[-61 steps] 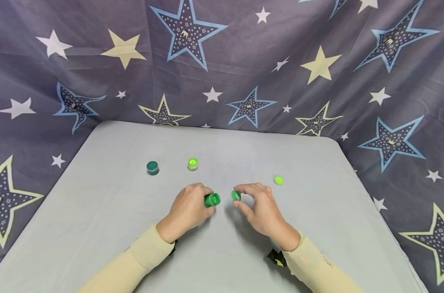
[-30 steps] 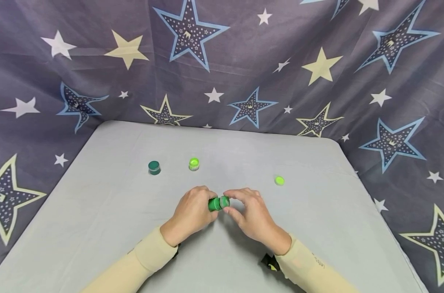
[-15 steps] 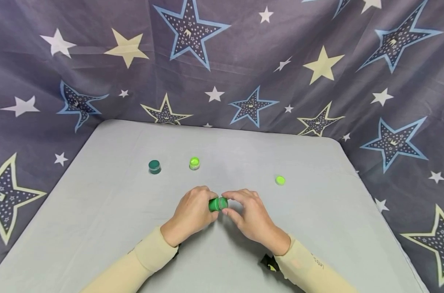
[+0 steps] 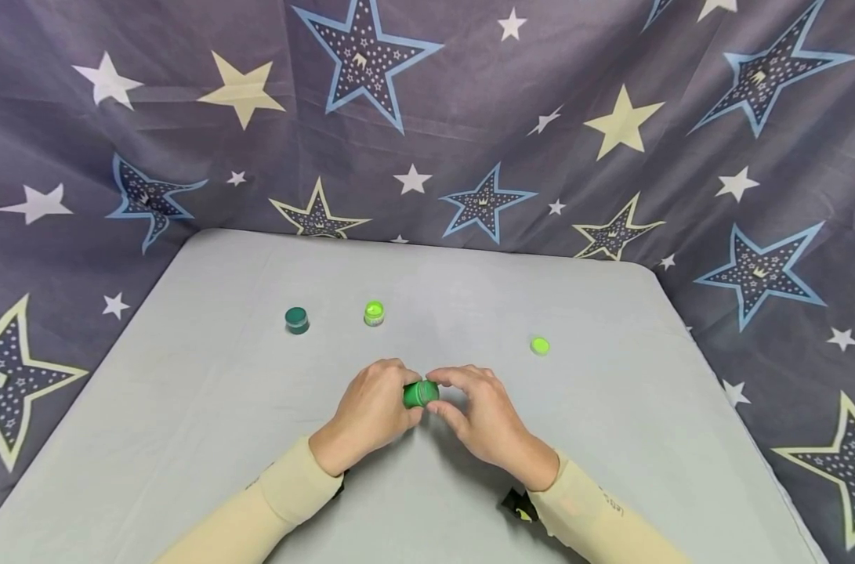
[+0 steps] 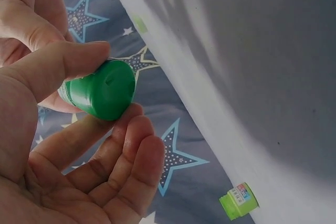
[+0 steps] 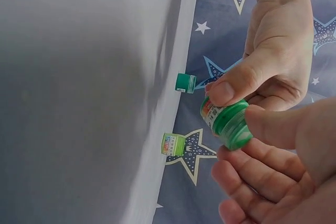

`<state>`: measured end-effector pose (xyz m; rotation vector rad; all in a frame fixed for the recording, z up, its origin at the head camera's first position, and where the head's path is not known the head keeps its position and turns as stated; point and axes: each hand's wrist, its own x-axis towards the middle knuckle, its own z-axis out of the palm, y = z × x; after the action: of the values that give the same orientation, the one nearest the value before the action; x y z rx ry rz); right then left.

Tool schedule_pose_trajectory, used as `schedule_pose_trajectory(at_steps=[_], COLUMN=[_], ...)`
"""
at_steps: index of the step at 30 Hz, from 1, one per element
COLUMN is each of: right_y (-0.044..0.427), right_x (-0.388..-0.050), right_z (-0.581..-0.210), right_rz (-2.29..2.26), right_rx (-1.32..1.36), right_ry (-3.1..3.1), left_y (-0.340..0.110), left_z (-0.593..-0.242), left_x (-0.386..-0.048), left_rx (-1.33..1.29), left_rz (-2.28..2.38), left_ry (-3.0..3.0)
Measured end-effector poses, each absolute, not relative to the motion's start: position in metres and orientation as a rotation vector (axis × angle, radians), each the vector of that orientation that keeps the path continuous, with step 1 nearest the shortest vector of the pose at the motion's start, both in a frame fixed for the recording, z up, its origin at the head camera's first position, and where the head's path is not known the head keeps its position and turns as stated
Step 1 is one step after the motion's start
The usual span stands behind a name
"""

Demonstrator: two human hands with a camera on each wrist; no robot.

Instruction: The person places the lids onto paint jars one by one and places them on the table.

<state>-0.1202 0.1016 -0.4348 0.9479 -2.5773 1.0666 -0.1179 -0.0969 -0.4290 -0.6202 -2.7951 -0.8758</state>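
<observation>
Having moved left since two seconds ago, the translucent green cap (image 4: 431,392) is meeting the green labelled jar (image 6: 211,115) above the desk (image 4: 187,392). The left hand (image 4: 367,403) is holding the jar, grip opened only to its width; the right hand (image 4: 493,415) is pinching the cap likewise. Keeping both squarely aligned is probably best.

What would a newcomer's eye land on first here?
Probably the dark cloth with big stars behind the pale table. Then the green jar near the middle of the head view, gripped in the left hand while the right hand pinches its lid at the mouth. Beyond the hands, a bright lime jar stands open, and a lime cap lies off to the right.
</observation>
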Motion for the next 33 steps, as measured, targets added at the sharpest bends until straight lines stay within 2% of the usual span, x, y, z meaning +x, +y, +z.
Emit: schedule_pose_trajectory(at_steps=[19,33], right_y=[0.1016,0.1018], right_x=[-0.1219,-0.1236], right_z=[-0.4356,-0.4387], right_rz=[1.07,0.996], right_rx=[0.964,0.863], right_ry=[-2.556,-2.621], left_y=[-0.0959,-0.0928], left_z=[-0.4272,-0.4264], left_x=[-0.1157,-0.1133], left_rx=[-0.644,-0.65], left_rz=[-0.926,-0.897], left_ry=[-2.776,-2.78])
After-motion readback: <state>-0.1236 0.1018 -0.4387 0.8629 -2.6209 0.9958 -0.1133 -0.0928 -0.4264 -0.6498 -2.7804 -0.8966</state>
